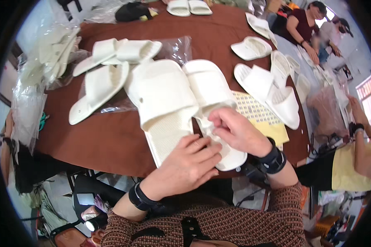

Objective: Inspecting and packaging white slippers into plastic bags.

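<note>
"Where were the slippers at the hands?"

"With the middle of the view as the clock's centre, a white, broad-strapped slipper with a textured footbed (165, 109) lay close to it, toe between eleven and twelve. A matching white, broad-strapped slipper (212, 88) lay just beside it, toward one o'clock, both over the table with a plain brown cloth (103, 138)."

"And the left hand?"

"The bare left hand (185, 166), wearing a black wristband (142, 196), was at six o'clock, over the heel ends. Its fingers were loosely bent and slightly apart; I couldn't tell if they gripped anything."

"The right?"

"The bare right hand (243, 133) was between three and four, over the second slipper's footbed, below its strap. Thumb and forefinger were drawn close together (whatever might have been between them was too small to make out)."

"What else was around?"

"At three o'clock, a yellow paper sheet with rows of small printed marks (257, 111) lay near the right hand. A single white slipper (99, 90) lay toward ten, and a loose cluster of white slippers (251, 80) toward two."
</note>
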### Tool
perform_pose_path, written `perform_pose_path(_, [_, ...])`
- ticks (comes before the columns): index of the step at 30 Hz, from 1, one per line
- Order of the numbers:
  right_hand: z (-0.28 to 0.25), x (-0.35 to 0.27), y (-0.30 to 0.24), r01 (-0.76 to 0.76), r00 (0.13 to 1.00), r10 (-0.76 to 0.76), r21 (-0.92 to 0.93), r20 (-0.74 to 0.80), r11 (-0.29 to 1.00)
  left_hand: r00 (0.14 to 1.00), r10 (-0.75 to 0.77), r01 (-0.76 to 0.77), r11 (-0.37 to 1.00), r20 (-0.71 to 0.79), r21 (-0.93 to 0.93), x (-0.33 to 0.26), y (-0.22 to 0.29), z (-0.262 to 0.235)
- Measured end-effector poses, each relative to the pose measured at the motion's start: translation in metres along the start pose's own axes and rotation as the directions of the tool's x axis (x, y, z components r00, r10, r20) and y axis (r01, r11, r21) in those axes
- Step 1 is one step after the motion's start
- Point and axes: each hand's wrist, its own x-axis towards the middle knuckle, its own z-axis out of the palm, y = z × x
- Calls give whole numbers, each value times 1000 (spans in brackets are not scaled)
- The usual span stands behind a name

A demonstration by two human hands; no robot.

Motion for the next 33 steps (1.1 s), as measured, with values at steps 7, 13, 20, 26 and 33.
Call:
perform_pose_path(7, [2, -3, -5, -48, 999, 48, 17, -8, 999, 997, 58, -58, 998, -43, -15, -4, 1, 2])
perform_pose_path(13, [5, 2, -3, -65, 997, 66, 37, -31, 997, 994, 89, -89, 996, -63, 5, -7, -7, 4])
perform_pose_path(20, [-6, 3, -6, -56, 997, 59, 66, -42, 996, 975, 61, -70, 997, -214, -38, -22, -4, -48])
perform_pose_path(26, [-6, 10, -17, 316, 949, -312, -143, 46, 938, 855, -232, 248, 968, -464, -26, -67, -40, -71])
perform_pose_path(33, [13, 27, -24, 187, 975, -125, -375, 182, 908, 765, -404, 412, 906, -501, -100, -93, -74, -66])
